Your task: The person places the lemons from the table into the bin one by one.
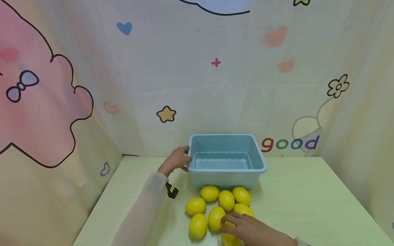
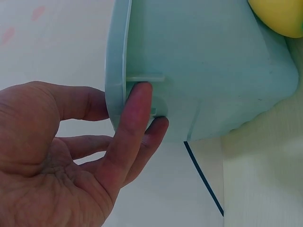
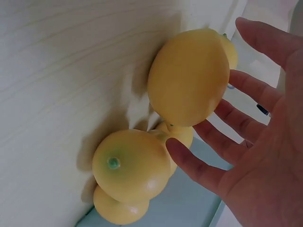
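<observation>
A light blue plastic basin (image 1: 226, 179) stands at the back of the table, its inside showing no contents. My left hand (image 1: 178, 159) grips the basin's left rim; the left wrist view shows its fingers (image 2: 130, 123) against the outer wall below the rim. Several yellow lemons (image 1: 198, 226) lie in a loose cluster in front of the basin. Over the nearest lemon (image 1: 230, 239) is my right hand (image 1: 249, 229), partly covering it. In the right wrist view its fingers are spread beside a lemon (image 3: 189, 78), not closed round it; whether they touch it is hard to tell.
A pale wood-grain table (image 1: 307, 198) extends to both sides of the basin. Behind it hangs a printed curtain (image 1: 197, 85), close to the basin's back. A small black device (image 1: 171, 190) sits on the left wrist.
</observation>
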A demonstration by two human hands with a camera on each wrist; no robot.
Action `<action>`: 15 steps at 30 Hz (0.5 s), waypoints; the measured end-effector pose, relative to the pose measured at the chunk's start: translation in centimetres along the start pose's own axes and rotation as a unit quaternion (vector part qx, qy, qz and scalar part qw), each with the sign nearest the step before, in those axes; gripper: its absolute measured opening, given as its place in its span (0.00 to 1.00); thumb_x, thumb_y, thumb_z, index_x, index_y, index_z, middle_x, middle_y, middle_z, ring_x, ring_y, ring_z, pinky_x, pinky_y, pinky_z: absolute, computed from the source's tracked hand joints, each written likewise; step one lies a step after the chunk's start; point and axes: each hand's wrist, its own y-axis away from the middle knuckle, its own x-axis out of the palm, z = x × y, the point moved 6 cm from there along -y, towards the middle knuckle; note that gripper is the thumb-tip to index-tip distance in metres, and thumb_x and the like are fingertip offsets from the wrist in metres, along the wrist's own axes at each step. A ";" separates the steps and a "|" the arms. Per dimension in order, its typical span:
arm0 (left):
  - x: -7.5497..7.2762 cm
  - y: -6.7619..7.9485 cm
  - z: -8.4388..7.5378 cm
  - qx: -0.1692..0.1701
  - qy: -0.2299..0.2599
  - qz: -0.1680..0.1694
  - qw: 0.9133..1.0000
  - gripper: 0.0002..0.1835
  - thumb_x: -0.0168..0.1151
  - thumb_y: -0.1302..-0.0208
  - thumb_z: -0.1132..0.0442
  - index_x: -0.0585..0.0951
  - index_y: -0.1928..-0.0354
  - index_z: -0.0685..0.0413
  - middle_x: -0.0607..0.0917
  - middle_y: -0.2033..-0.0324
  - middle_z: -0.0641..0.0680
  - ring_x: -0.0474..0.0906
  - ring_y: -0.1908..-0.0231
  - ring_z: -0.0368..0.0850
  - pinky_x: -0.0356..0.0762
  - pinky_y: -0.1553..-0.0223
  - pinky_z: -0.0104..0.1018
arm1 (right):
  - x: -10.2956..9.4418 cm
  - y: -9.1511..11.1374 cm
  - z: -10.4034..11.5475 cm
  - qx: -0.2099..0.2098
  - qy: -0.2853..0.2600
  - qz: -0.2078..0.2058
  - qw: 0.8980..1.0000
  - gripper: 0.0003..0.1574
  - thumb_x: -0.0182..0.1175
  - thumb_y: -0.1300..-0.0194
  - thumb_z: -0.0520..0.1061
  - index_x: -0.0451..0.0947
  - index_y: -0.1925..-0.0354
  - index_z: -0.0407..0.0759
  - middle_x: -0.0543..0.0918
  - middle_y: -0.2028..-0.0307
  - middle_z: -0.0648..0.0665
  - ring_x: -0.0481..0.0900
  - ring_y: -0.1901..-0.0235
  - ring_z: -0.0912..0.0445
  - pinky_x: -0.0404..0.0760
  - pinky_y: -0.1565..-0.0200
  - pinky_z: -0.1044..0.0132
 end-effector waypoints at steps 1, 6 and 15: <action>0.0 0.0 0.0 -0.001 -0.002 -0.002 1.000 0.28 0.54 0.38 0.69 0.71 0.34 0.57 0.77 0.42 0.63 0.82 0.53 0.58 0.88 0.68 0.44 | 0.1 0.0 0.0 -0.007 0.005 -0.001 1.000 0.39 0.48 0.43 0.82 0.69 0.37 0.72 0.73 0.38 0.60 0.73 0.46 0.60 0.83 0.46 0.57; 0.0 -0.1 0.0 -0.002 -0.008 -0.007 1.000 0.28 0.54 0.38 0.69 0.71 0.34 0.58 0.78 0.42 0.63 0.83 0.56 0.55 0.88 0.64 0.47 | 0.6 -0.2 0.0 -0.049 0.034 -0.016 0.998 0.39 0.45 0.39 0.80 0.71 0.36 0.67 0.74 0.41 0.58 0.73 0.48 0.61 0.83 0.49 0.63; 0.1 -0.2 0.3 0.003 0.000 -0.004 1.000 0.27 0.54 0.39 0.70 0.72 0.36 0.56 0.79 0.45 0.64 0.82 0.52 0.62 0.88 0.69 0.44 | 2.0 -1.0 0.3 -0.102 0.053 -0.014 0.993 0.30 0.43 0.31 0.73 0.73 0.40 0.66 0.76 0.42 0.56 0.74 0.47 0.60 0.82 0.49 0.64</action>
